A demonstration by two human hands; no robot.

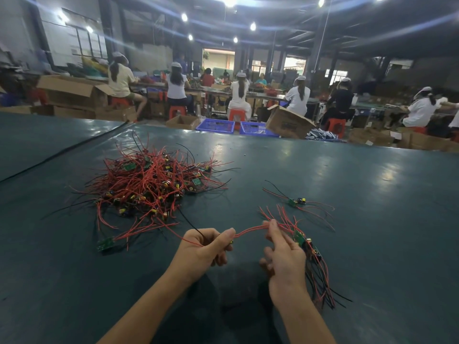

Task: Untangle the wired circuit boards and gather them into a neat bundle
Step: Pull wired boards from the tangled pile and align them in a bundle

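Dark green sheeting covers the table [347,194] in front of me. Beyond its far edge, people in white caps sit on red stools with their backs to me. 2 blue baskets [215,125] and an open cardboard box [288,121] stand on the floor just past the table.

A big tangled pile [154,184] of small green circuit boards with red and black wires lies on the table, ahead of me and to my left. 1 stray board [105,244] sits at the near left edge of that pile, its red wires running back into it. A single board [296,202] lies on its own to the right, well apart from the pile, with its wires spread flat.

My left grip [206,249] is curled round the ends of a few red wires, and a black wire pokes out above the knuckles. Those stretched wires [250,230] sag slightly across to my right grip [285,256], which pinches them near its fingertips. It also holds the gathered bundle [308,247] of several boards against the far side of the palm. The bundle's red and black wires hang down beside my right wrist. Both grips are raised just above the table, near its front edge.
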